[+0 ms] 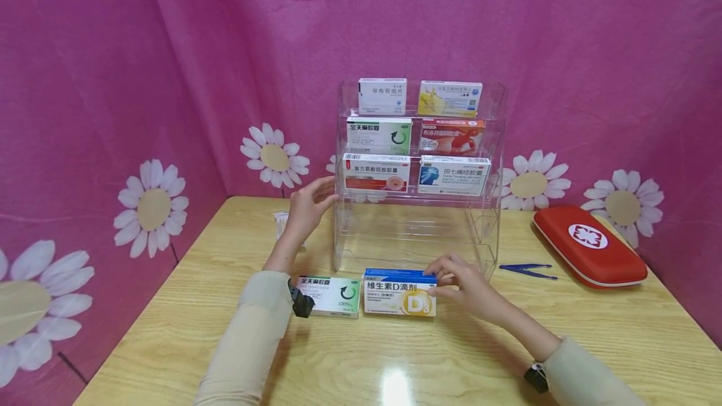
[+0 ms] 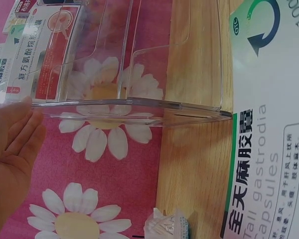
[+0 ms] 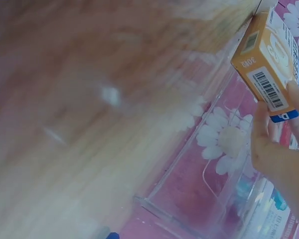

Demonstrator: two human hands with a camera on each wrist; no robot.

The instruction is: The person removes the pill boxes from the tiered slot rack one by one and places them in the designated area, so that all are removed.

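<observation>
The left hand (image 1: 309, 210) touches the left side of a clear acrylic tiered rack (image 1: 408, 200) with its fingers extended; the left wrist view shows the fingertips against the rack's edge (image 2: 139, 103). At the rack's front, the right hand (image 1: 461, 282) pinches the right end of a vitamin D drops box (image 1: 389, 298), white with a blue top and an orange D3 mark. In the right wrist view, thumb and fingers hold the box (image 3: 266, 59) near its barcode end. Beside it on the table lies a white and green gastrodia capsule box (image 1: 327, 301).
The rack's upper three tiers hold pairs of medicine boxes, including a red ibuprofen box (image 1: 452, 136). Right of the rack lie blue tweezers (image 1: 527, 268) and a red first-aid case (image 1: 589, 246). A bag of cotton swabs (image 2: 165, 226) lies left of the rack. A pink flowered curtain (image 1: 271, 30) stands behind.
</observation>
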